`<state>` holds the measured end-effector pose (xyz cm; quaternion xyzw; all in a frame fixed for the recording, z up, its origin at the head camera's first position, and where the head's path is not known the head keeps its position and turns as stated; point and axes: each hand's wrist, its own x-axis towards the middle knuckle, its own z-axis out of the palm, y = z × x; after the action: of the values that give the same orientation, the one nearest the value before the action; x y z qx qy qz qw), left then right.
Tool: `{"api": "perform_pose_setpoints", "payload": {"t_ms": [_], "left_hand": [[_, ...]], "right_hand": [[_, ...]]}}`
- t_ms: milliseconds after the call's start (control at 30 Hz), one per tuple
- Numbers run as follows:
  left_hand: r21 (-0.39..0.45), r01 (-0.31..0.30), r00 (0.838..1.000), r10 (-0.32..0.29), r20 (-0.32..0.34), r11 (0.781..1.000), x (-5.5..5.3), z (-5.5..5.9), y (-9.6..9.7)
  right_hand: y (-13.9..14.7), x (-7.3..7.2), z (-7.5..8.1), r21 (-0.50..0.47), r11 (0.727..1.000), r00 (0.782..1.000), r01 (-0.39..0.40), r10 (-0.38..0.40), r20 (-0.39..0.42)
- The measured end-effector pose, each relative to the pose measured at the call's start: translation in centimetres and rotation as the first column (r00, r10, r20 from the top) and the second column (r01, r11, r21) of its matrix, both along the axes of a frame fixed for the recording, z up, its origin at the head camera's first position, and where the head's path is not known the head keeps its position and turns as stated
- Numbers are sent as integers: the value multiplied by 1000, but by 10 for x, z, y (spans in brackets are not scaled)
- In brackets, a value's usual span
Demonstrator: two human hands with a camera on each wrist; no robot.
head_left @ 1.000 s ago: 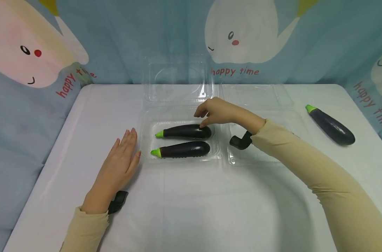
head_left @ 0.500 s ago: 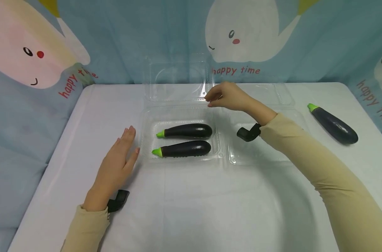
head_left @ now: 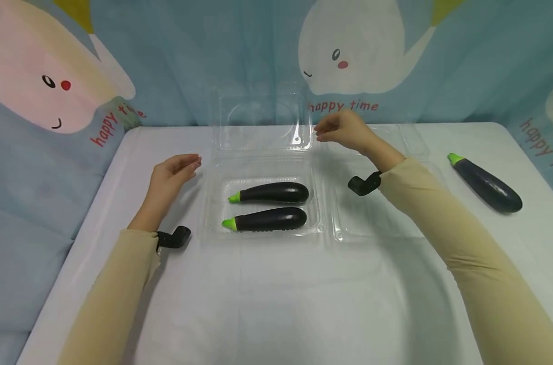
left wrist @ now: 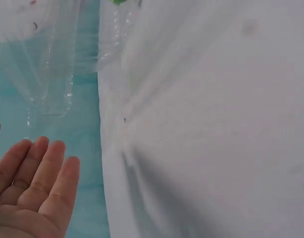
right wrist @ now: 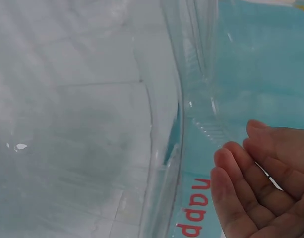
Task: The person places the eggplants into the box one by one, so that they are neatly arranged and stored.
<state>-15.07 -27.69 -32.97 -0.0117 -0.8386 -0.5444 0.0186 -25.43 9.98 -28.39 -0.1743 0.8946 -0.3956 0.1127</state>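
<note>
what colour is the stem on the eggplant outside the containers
The stem is bright green, clearest in the head view.

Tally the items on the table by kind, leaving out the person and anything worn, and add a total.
Clear plastic containers: 2 (both open)
Eggplants: 3 (two inside one of the containers, one lying directly on the table)
Total: 5
</note>
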Motion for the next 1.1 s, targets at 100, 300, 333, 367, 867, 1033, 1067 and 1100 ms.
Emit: {"api": "perform_pose_setpoints", "payload": {"t_ms": [100, 300, 333, 367, 867, 1033, 1067, 1100], "left_hand": [[45, -1, 998, -1, 55, 999, -18, 1, 3], [118, -32, 991, 16, 134, 993, -40, 3, 7], [127, -35, 990, 17, 142, 991, -42, 3, 8], [138, -35, 989, 15, 145, 990, -45, 3, 8], [144, -60, 994, 46, 99, 988, -60, 1, 22], [124, -87, 992, 75, 99, 989, -61, 1, 19], [119, -90, 992, 78, 100, 989, -61, 1, 18], [123, -93, 992, 81, 100, 988, -60, 1, 18]], "right_hand": [[0, -4, -2, -20, 1000, 1000, 21, -21, 21], [-2, -11, -10, -60, 996, 995, 63, -58, 83], [-3, -12, -11, -71, 995, 994, 69, -62, 92], [-3, -13, -11, -81, 994, 993, 76, -67, 101], [-5, -17, -18, -220, 965, 977, 146, -105, 188], [-6, -21, -22, -256, 954, 975, 156, -107, 195], [-6, -21, -23, -266, 951, 975, 157, -106, 195], [-7, -21, -23, -275, 949, 976, 157, -105, 193]]}}
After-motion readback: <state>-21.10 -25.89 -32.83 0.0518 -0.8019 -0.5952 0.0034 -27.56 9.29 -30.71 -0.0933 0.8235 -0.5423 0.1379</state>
